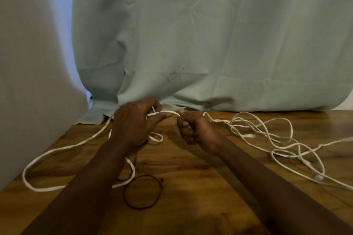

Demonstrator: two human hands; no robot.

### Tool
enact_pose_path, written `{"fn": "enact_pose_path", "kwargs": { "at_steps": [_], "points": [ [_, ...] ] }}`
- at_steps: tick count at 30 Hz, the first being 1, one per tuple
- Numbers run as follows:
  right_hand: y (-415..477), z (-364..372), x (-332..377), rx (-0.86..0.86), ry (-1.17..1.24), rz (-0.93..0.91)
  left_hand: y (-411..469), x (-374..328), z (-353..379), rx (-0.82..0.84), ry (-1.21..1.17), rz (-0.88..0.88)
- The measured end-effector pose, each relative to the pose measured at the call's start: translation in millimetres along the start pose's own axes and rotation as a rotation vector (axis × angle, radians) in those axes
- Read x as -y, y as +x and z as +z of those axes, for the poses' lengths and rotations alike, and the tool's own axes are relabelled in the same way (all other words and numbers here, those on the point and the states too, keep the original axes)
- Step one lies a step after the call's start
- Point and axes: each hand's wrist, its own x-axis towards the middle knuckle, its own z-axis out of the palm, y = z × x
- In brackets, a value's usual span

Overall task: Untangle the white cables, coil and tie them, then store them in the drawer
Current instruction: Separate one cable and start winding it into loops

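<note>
A thick flat white cable runs in a wide loop across the left of the wooden table and up into both hands. My left hand pinches it between thumb and fingers, and a small loop of it hangs below the hand. My right hand is closed on the same cable a short way to the right. A tangle of thinner white cables with small plugs lies spread on the right of the table. No drawer is in view.
A thin black loop tie lies on the table near me, between my forearms. A pale green cloth hangs behind the table and spills onto its back edge. A white wall or curtain borders the left side.
</note>
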Motion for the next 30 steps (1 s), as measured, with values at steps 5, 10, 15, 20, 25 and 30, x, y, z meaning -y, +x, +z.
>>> {"fn": "enact_pose_path", "kwargs": {
  "at_steps": [5,10,15,20,25,30],
  "points": [
    [-10,7,-3,0.185,0.517,0.071,-4,4,15,0.059,0.084,0.090],
    [-16,-11,7,0.051,0.745,-0.077,-7,0,24,0.064,0.149,0.184],
    [-20,-19,7,-0.083,0.825,-0.139,-10,-19,34,0.135,0.120,0.352],
    [-18,-22,8,-0.189,0.882,-0.201,-13,-32,40,0.254,0.162,0.376],
    [-20,-25,14,-0.300,0.897,-0.240,-14,-42,41,0.363,0.058,0.289],
    [-19,-23,11,-0.448,0.842,-0.278,-17,-36,43,0.475,0.194,0.204]
  ]
}}
